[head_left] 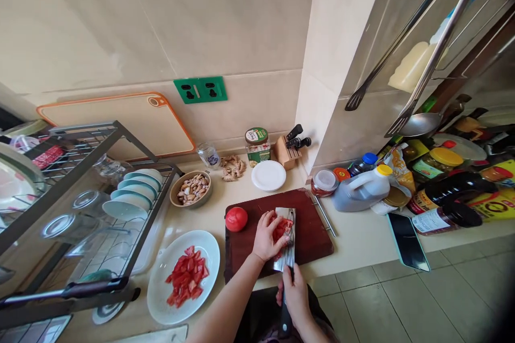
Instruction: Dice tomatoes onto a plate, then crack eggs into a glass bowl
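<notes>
My right hand (296, 293) is wrapped round the black handle of a kitchen knife (288, 260), whose broad blade lies over the dark red-brown cutting board (317, 230). My left hand (266, 238) curves its fingers over cut tomato (283, 228), pressed against the blade. Part of that tomato is hidden under the fingers. A whole peeled-looking tomato (236, 219) rests at the board's upper left corner. To the left, a white oval plate (212, 249) carries a heap of tomato chunks (187, 277).
A dish rack (139, 241) with bowls and glasses stands left. Behind the board are a bowl of garlic (193, 190), ginger (233, 168), a small white plate (269, 176) and a knife block (287, 151). A phone (408, 241), jug (362, 191) and bottles sit right.
</notes>
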`<state>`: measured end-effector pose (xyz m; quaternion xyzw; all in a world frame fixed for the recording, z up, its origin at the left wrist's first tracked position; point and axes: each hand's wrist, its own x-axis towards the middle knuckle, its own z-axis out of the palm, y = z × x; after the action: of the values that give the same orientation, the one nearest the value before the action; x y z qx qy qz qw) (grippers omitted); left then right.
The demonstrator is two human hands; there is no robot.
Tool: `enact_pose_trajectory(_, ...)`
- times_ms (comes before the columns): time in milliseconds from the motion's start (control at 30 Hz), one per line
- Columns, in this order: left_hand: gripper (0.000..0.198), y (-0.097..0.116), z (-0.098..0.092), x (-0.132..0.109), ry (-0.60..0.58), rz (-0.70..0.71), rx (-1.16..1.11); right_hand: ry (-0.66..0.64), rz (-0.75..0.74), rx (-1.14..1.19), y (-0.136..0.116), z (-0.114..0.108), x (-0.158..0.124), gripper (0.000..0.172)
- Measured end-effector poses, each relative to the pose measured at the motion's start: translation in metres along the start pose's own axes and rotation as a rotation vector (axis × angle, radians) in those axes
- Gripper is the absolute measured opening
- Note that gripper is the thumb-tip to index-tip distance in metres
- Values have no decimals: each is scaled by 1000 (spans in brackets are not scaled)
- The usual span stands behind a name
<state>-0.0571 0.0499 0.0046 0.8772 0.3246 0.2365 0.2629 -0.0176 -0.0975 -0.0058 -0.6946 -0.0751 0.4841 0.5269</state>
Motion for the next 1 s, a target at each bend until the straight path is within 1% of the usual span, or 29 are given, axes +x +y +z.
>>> enact_pose_trajectory(100, 59, 7, 4, -3, 1, 42, -28, -60, -19, 13, -4, 14, -2, 45)
enact_pose_trajectory(200, 52, 12, 6, -2, 26, 40, -51, -86, -50, 41, -6, 18, -2, 39)
enact_pose_trajectory(400, 53, 22, 4, 12, 88, 62, -98, -88, -141, 9, -12, 8, 7, 36)
enact_pose_trajectory(533, 53, 33, -5, 17, 165, 46, -135, -107, -184, -58, -23, 1, 6, 35)
enact_pose_trajectory(633, 53, 39, -24, 15, 277, 62, -160, -151, -237, -141, -34, 1, -1, 35)
enact_pose_trajectory(733, 54, 35, -51, 4, 397, 37, -152, -224, -293, -247, -42, 14, -9, 34)
enact_pose_trajectory(800, 54, 28, -70, -10, 450, -10, -132, -293, -305, -282, -43, 30, -15, 34)
enact_pose_trajectory(867, 54, 16, -88, -29, 491, -86, -106, -369, -296, -293, -39, 51, -23, 34)
enact_pose_trajectory(1000, 50, -18, -115, -75, 541, -278, -50, -505, -231, -332, -22, 99, -39, 35)
